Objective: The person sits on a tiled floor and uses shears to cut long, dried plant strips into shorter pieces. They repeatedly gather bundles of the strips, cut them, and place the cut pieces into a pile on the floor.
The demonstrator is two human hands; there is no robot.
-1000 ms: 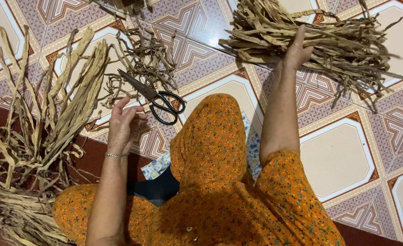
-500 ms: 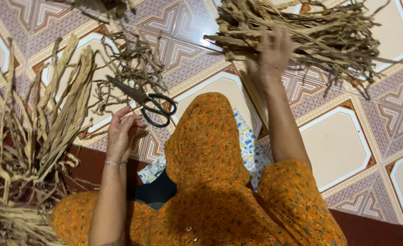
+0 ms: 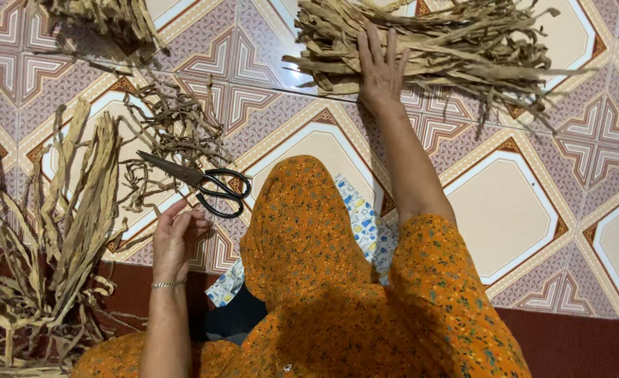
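Right hand (image 3: 379, 70) lies open on one strip pile (image 3: 449, 49); left hand (image 3: 176, 234), loosely curled and empty, nears one scissors (image 3: 201, 183).

I saw the right hand (image 3: 379, 66) lying flat, fingers spread, on a heap of dried fibre strips (image 3: 435, 45) that ran out past the fingertips on both sides. The left hand (image 3: 176, 234) was loosely curled, empty, with black-handled scissors (image 3: 201, 183) just beyond its fingertips on the patterned tile floor (image 3: 526, 203). A loose tangle of dried strips (image 3: 173, 136) lay past the blades, and long dried leaves (image 3: 71, 210) stood just outside the left fingers.
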